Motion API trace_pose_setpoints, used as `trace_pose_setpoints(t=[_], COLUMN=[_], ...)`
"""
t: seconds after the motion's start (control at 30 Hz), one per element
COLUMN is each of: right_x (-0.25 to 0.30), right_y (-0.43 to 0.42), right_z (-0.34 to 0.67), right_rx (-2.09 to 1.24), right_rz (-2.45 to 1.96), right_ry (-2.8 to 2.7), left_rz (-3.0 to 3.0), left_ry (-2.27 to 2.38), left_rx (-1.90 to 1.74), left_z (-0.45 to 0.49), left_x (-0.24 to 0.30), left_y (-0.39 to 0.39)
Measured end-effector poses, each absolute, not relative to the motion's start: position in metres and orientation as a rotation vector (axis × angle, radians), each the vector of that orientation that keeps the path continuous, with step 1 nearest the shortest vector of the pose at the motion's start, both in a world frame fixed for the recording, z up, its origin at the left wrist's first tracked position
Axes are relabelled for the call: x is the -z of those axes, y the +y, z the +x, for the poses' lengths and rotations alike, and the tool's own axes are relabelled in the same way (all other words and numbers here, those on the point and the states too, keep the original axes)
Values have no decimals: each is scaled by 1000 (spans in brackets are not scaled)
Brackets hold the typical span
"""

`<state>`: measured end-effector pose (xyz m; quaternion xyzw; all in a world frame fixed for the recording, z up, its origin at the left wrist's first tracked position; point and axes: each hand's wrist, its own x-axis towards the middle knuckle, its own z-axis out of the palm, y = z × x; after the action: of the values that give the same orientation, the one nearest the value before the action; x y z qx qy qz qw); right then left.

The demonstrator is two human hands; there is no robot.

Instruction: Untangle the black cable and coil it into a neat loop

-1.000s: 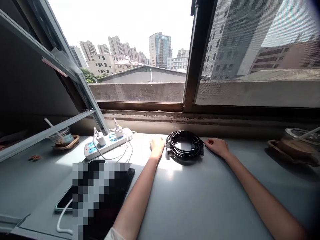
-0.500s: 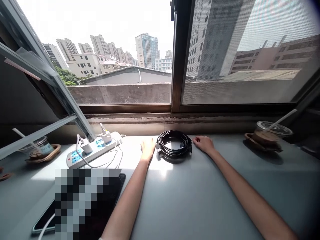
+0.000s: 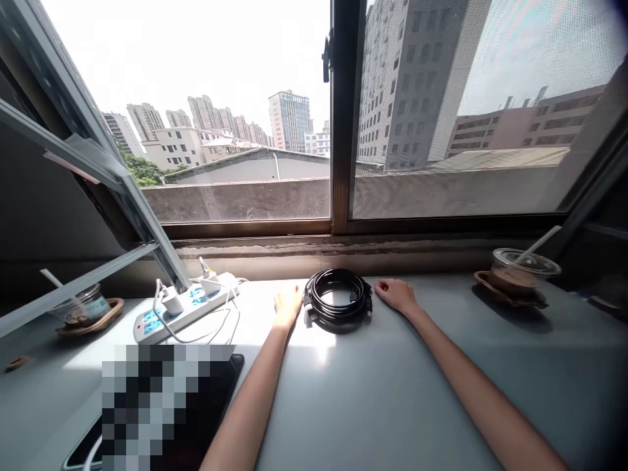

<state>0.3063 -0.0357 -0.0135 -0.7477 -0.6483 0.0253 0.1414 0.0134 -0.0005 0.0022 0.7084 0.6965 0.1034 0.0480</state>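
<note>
A coil of black cable [image 3: 321,313] lies flat on the grey table, with plugs showing at its left and right sides. Just left of the coil, my left hand [image 3: 288,305] rests on the tabletop, its fingers curled in and nothing seen in them. On the other side, my right hand [image 3: 396,294] lies in a loose fist close to the coil, apart from it by a small gap. Neither hand grips the cable.
A white power strip [image 3: 184,315] with plugged-in chargers sits left of my hands. Nearer me lies a dark tablet [image 3: 230,379], partly pixelated. Drink cups stand at the right [image 3: 515,278] and far left [image 3: 86,307]. A metal frame [image 3: 147,216] slants up before the window.
The camera has tilted up a little, so everything sits lower in the picture. My hands and the cable coil keep their places on the table.
</note>
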Motion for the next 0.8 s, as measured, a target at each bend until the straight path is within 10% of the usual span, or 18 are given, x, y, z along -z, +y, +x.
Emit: trace_pose_setpoints(t=[0.8], right_x=[10], right_y=[-39], right_z=[305], right_rx=[-99], right_rz=[-2207], right_ry=[-1860], left_rz=[2136], left_ry=[2128], left_rx=[-324], left_z=[13], left_x=[4], left_y=[4])
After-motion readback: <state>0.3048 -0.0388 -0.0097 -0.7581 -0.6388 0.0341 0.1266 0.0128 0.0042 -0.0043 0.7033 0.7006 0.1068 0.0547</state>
